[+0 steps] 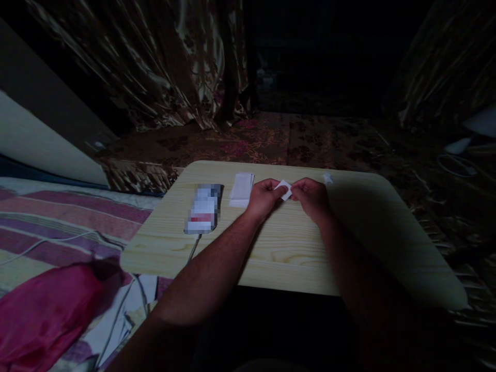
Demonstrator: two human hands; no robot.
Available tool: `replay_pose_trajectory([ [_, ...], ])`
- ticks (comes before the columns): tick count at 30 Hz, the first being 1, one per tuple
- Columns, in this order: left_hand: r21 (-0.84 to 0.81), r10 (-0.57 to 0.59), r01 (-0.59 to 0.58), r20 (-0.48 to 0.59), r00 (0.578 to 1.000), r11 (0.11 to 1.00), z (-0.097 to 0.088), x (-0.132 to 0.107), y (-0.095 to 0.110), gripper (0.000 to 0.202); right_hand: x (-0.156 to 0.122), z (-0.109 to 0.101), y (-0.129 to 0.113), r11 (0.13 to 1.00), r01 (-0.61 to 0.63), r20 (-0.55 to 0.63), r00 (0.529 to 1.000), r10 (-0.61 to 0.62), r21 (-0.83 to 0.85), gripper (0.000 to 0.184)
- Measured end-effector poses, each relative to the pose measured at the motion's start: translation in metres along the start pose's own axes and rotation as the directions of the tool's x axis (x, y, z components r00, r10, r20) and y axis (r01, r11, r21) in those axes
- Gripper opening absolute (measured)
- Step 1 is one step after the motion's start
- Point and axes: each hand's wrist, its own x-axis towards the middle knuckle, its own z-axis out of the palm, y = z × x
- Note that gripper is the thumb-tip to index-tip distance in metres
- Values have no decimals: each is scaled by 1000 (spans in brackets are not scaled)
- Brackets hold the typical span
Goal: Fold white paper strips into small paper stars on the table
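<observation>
Both my hands meet over the far part of a small light wooden table (294, 253). My left hand (262, 199) and my right hand (312, 197) each pinch a side of a small white piece of paper (285, 189), held just above the tabletop. Fingers of both hands are closed on it. A small stack of white paper sheets (242, 188) lies just left of my left hand. A tiny white folded paper shape (327, 178) sits near the far edge, right of my right hand.
A phone (203, 208) lies on the table's left part, with a cable (194, 248) running off the front edge. A striped bedcover (58, 222) and a red cloth (50, 310) are at left. Patterned curtains (174, 67) and carpet (294, 139) lie beyond in dim light.
</observation>
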Motion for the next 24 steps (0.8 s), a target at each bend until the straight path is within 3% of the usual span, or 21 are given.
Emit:
replay_pose_trajectory([
  [9,12,-20,21,-44,999,1000,1,-2,4,31,-1,-2,-5,997,-52,73,996,49,50,13],
  [17,25,-2,4,-79,997,1000,3,-1,4,30,0,0,4,999,-27,95,995,23,46,10],
  [24,130,33,-32,-12,999,991,-1,-1,2,30,0,-4,-3,998,20,66,998,-24,58,16],
])
